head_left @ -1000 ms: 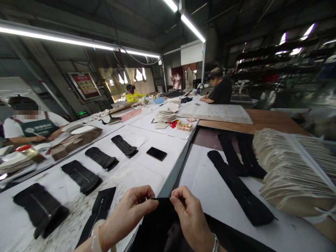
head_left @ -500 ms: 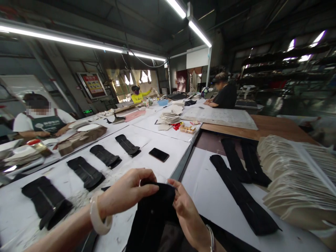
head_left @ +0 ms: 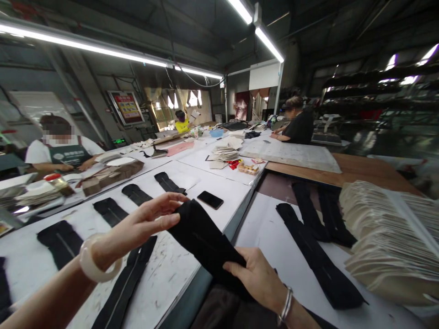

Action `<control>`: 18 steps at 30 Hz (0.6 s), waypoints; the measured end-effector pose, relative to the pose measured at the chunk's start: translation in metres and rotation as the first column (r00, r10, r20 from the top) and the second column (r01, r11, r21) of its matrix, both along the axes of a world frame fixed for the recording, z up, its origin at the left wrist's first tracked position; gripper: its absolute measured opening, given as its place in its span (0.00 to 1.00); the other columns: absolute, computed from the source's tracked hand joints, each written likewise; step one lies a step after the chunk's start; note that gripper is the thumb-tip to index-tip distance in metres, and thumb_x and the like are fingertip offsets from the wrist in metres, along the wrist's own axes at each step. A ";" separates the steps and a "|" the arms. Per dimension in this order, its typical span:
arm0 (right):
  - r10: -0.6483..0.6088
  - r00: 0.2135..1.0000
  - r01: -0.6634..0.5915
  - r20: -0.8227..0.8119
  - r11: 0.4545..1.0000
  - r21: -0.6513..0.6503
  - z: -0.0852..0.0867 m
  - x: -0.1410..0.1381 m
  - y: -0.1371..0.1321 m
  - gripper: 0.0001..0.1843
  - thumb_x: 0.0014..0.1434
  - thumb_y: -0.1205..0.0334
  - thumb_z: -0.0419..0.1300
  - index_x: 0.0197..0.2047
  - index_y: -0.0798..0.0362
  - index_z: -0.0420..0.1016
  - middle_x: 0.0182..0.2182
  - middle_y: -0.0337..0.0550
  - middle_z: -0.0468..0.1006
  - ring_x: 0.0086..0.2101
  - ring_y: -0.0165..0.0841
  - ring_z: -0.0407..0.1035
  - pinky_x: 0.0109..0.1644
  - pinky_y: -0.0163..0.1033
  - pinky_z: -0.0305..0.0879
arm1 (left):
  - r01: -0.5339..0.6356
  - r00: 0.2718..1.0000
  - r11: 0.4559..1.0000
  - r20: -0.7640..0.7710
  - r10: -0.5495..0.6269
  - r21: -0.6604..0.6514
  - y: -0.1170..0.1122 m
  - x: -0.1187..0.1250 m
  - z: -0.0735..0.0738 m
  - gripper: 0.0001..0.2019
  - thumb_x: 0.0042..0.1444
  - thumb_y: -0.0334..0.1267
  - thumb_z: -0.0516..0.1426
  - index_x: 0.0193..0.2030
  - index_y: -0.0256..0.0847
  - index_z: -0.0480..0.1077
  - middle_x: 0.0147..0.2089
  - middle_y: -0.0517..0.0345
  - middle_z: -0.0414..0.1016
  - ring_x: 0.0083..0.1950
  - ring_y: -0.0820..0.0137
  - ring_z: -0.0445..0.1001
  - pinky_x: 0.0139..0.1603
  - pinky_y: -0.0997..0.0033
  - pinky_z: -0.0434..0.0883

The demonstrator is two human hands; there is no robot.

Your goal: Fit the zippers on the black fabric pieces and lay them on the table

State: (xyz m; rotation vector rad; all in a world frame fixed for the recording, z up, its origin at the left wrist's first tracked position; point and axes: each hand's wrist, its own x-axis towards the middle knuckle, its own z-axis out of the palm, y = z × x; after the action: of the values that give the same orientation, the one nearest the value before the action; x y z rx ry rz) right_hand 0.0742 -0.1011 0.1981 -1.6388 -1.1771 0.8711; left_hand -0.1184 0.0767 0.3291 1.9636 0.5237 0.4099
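Observation:
A long black boot shaft piece [head_left: 202, 237] of fabric hangs slantwise between my two hands over the table's front edge. My left hand [head_left: 154, 214] is at its upper end, thumb on the near side and fingers at the far edge. Lower down, my right hand [head_left: 259, 274] wraps the piece, its thumb on top and the fingers hidden behind. Under my left forearm lies a black strip with a zipper [head_left: 128, 283]. Several similar black pieces [head_left: 61, 242] rest in a row on the left of the white table [head_left: 171, 260].
A phone [head_left: 210, 199] lies beyond the held piece. On the right are more black pieces [head_left: 318, 256] and a large stack of beige sheets [head_left: 387, 242]. A plastic box [head_left: 248, 168] and beige stacks sit farther back. Co-workers sit at the left, back and right.
The black piece has swung from a bent, upright hold into a long slant. My left hand has moved left and up; my right hand has shifted lower and to the right along it.

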 end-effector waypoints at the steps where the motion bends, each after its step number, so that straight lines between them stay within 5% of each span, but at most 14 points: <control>1: 0.005 0.995 0.000 0.100 0.999 -0.046 -0.002 0.002 -0.006 0.12 0.56 0.60 0.59 0.22 0.53 0.68 0.19 0.34 0.65 0.24 0.29 0.60 0.28 0.34 0.49 | 0.013 1.000 1.000 -0.019 -0.012 0.009 -0.001 -0.003 -0.012 0.22 0.56 0.47 0.62 0.56 0.45 0.66 0.46 0.53 0.75 0.49 0.59 0.73 0.46 0.65 0.71; 6: 0.111 0.908 -0.026 0.404 0.977 -0.210 -0.015 -0.001 -0.028 0.11 0.57 0.63 0.60 0.24 0.52 0.73 0.22 0.39 0.75 0.28 0.34 0.70 0.32 0.36 0.52 | 0.133 0.979 0.965 -0.181 -0.093 0.224 -0.014 -0.002 -0.056 0.19 0.53 0.44 0.65 0.50 0.44 0.69 0.46 0.56 0.76 0.49 0.61 0.72 0.51 0.64 0.67; 12: 0.187 0.829 -0.011 0.527 0.948 -0.319 -0.024 0.001 -0.044 0.10 0.60 0.62 0.59 0.27 0.51 0.76 0.25 0.41 0.80 0.32 0.38 0.75 0.34 0.37 0.54 | 0.269 0.935 0.898 -0.318 -0.156 0.348 -0.028 0.011 -0.080 0.12 0.56 0.44 0.62 0.42 0.41 0.70 0.39 0.58 0.75 0.39 0.64 0.71 0.42 0.66 0.66; 18: 0.241 0.765 0.041 0.597 0.907 -0.419 -0.029 0.003 -0.060 0.09 0.62 0.61 0.58 0.32 0.50 0.78 0.31 0.45 0.83 0.38 0.42 0.77 0.37 0.39 0.57 | 0.293 0.930 0.894 -0.317 -0.185 0.338 -0.035 0.018 -0.098 0.07 0.58 0.40 0.60 0.39 0.41 0.69 0.37 0.57 0.75 0.38 0.64 0.72 0.41 0.65 0.65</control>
State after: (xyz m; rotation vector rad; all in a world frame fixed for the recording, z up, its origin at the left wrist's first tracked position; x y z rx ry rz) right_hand 0.0777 -0.1615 0.1692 -2.3581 -1.6391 0.6599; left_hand -0.1002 0.0415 0.2307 2.4515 0.3839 0.0758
